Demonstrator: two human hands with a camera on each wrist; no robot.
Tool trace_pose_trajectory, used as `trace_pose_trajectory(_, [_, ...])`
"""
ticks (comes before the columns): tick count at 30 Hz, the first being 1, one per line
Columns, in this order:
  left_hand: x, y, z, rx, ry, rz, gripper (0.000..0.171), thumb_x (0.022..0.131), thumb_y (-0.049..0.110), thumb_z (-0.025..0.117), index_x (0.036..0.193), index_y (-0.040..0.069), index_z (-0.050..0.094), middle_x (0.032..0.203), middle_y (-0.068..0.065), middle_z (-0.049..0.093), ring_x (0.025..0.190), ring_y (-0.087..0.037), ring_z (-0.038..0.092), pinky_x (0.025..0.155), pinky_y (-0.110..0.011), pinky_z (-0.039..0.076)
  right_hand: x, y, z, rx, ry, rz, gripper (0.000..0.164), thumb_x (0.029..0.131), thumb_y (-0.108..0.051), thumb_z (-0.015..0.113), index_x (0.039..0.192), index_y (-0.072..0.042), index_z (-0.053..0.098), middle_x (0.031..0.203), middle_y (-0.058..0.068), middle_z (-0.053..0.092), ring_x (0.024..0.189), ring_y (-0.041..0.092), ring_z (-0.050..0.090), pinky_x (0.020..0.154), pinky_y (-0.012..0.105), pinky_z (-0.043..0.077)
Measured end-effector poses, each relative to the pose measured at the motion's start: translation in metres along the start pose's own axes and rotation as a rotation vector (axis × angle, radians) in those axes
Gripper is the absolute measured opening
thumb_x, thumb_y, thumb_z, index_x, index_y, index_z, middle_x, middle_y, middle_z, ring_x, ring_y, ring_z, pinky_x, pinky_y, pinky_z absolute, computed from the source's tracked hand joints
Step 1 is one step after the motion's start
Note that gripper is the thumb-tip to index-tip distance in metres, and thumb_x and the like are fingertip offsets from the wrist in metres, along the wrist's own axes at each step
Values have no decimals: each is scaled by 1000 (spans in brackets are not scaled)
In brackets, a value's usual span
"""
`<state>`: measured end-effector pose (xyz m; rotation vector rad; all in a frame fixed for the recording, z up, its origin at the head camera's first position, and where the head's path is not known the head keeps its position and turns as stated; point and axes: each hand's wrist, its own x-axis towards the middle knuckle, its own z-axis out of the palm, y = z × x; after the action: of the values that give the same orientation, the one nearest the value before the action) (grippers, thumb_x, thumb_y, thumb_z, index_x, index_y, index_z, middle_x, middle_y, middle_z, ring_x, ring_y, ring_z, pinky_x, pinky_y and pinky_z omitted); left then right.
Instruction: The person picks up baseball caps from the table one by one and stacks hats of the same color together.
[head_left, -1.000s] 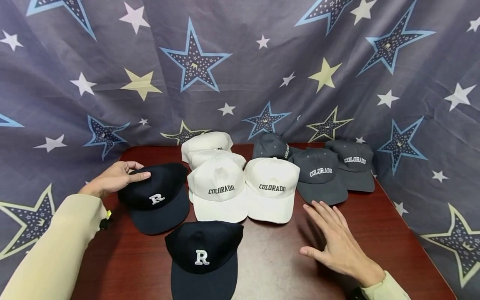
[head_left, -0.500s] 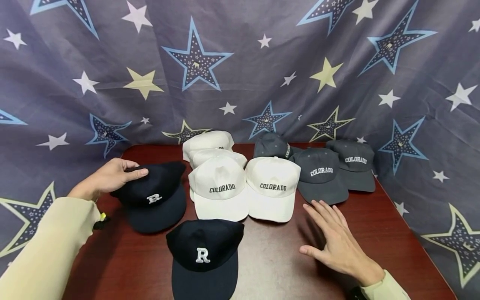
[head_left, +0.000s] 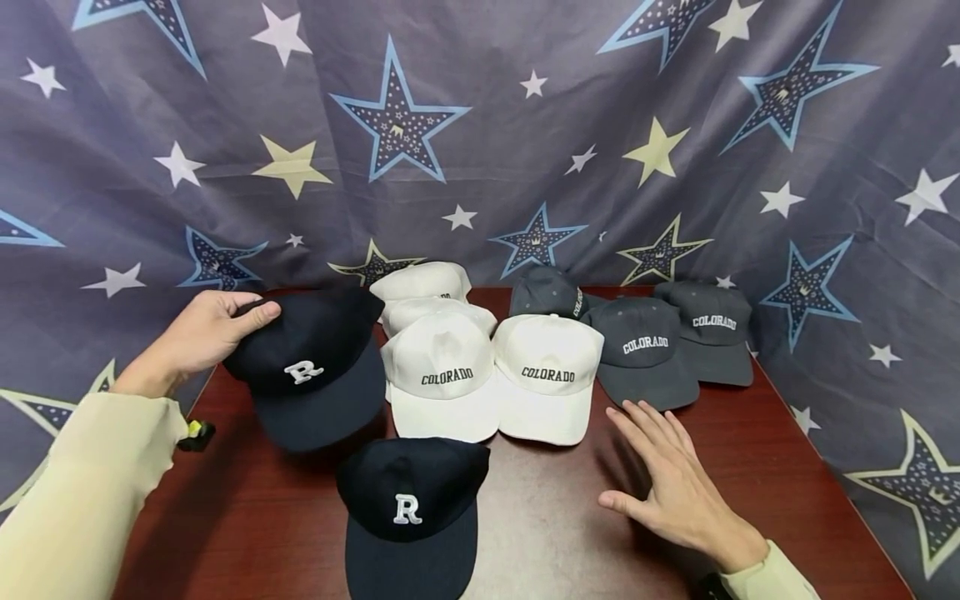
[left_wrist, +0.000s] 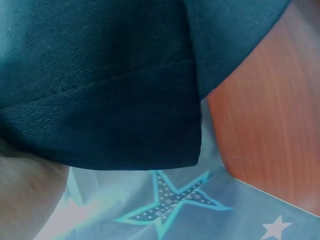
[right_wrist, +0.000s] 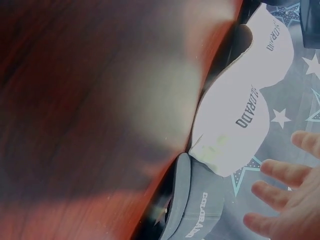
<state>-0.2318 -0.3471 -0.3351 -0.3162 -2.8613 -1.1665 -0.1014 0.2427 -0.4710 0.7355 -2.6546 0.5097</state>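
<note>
My left hand (head_left: 201, 335) pinches the back of a navy baseball cap (head_left: 315, 392) with a white R, thumb on the near side of its crown. The cap hangs over the left of the table, tilted, its brim toward me. In the left wrist view its dark fabric (left_wrist: 115, 115) fills the upper left. A second navy R cap (head_left: 412, 508) lies at the front middle, brim toward me. My right hand (head_left: 667, 483) is held with fingers spread and nothing in it, near the brim of a dark grey COLORADO cap (head_left: 641, 350).
Several white COLORADO caps (head_left: 547, 371) stand grouped in the middle, some overlapping. More dark grey caps (head_left: 712, 325) stand at the back right. The reddish-brown table (head_left: 750, 450) ends against a star-patterned cloth (head_left: 480, 125) behind and on both sides.
My left hand has raised the navy cap up off its earlier place, and its brim now stands higher in view. My right hand and the other caps have stayed put.
</note>
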Motion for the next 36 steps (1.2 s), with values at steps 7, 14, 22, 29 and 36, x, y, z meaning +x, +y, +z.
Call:
trace_pose_trajectory(7, [-2, 21, 1, -103, 35, 40, 29, 96, 32, 57, 100, 6, 69, 74, 2, 68, 69, -8, 60, 61, -22, 49, 0, 0, 1, 3, -3, 1, 100, 66, -63, 75, 148, -24, 33, 151, 4, 30, 139, 28, 20, 112, 50, 9])
trace_pose_trajectory(14, [-3, 40, 19, -211, 2, 85, 27, 96, 30, 58, 97, 6, 70, 73, 1, 68, 64, -11, 61, 59, -25, 51, 0, -1, 2, 6, -9, 1, 100, 67, -63, 75, 149, -25, 31, 151, 5, 31, 139, 28, 19, 111, 51, 10])
trace_pose_trajectory(22, [-11, 64, 41, -326, -137, 153, 23, 97, 24, 57, 92, 4, 68, 74, -6, 68, 59, -16, 63, 56, -28, 52, 1, -1, 3, 5, -8, 0, 100, 67, -66, 72, 149, -24, 32, 150, 4, 31, 139, 28, 19, 111, 51, 10])
trace_pose_trajectory(29, [-25, 77, 63, -380, -254, 162, 19, 96, 22, 58, 90, 6, 68, 71, -9, 67, 57, -19, 63, 52, -30, 52, 2, -2, 3, 5, -1, -6, 100, 69, -70, 69, 149, -24, 32, 150, 5, 31, 138, 28, 20, 112, 49, 9])
trace_pose_trajectory(36, [-37, 83, 82, -384, -310, 177, 18, 95, 22, 60, 86, 9, 67, 68, -8, 64, 57, -20, 61, 52, -32, 51, 1, -2, 3, 7, -5, -5, 100, 68, -68, 71, 148, -22, 33, 150, 4, 31, 138, 28, 21, 112, 49, 9])
